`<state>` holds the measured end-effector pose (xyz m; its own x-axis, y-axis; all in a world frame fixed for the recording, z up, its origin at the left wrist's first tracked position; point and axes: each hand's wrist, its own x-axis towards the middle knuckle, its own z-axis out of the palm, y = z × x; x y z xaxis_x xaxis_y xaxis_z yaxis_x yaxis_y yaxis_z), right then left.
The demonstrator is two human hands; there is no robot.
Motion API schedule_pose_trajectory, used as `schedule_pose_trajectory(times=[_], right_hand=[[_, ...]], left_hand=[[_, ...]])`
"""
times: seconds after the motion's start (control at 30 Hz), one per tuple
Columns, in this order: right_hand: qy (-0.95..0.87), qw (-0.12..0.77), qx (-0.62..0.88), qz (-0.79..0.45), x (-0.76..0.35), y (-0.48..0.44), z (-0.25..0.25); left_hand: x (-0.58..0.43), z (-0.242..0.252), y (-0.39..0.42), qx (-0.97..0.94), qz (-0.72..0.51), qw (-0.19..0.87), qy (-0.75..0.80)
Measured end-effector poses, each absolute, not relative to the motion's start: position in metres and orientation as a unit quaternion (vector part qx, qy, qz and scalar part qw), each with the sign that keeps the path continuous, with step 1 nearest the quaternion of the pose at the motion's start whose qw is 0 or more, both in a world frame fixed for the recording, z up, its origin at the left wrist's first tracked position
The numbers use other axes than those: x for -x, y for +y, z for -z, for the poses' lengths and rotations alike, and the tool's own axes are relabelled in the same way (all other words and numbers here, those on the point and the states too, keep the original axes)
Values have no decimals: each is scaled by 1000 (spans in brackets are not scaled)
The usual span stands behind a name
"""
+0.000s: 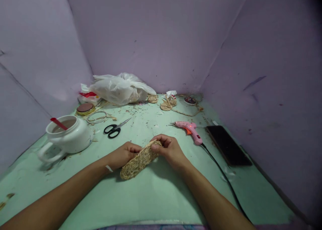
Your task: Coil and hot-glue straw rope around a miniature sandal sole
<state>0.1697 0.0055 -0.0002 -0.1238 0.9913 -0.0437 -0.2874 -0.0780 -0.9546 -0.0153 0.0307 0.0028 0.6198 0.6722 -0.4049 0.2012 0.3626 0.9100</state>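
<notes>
Between my two hands is an oblong piece of woven straw (137, 163), coiled like a small sole and tilted up off the table. My left hand (125, 154) is closed on its far left side, with some fingertips hidden behind it. At the upper right end, my right hand (168, 149) pinches the straw piece between thumb and fingers. A pink hot glue gun (190, 129) lies to the right of my right hand, its small light glowing orange. Black-handled scissors (115, 128) lie beyond my left hand, blades partly apart.
A white mug (75, 136) with a red stick stands at left. A phone (227, 146) and the glue gun's black cord (223, 176) lie at right. Behind are a plastic bag (120, 89), woven straw pieces (166, 105) and a round lid (85, 108). Purple walls enclose the green table (141, 203).
</notes>
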Motion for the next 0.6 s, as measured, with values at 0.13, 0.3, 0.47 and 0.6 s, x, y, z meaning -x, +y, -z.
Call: schedule_pose_trajectory(times=[0.13,0.3,0.47,0.6], right_hand=[[-407,517,424,-622,-171,5,3],[-372,505,429,-650,-170,3,1],[-335,505,412,-681,-166,-2,-1],[-343,508,404,-679,-162,-5,0]], left_hand=[[22,-6,37,-545,-284,652,444],[23,-24,22,-664,-320,506,449],[15,-25,6,-736,-348,354,460],[14,-20,3,-771,-385,288,417]])
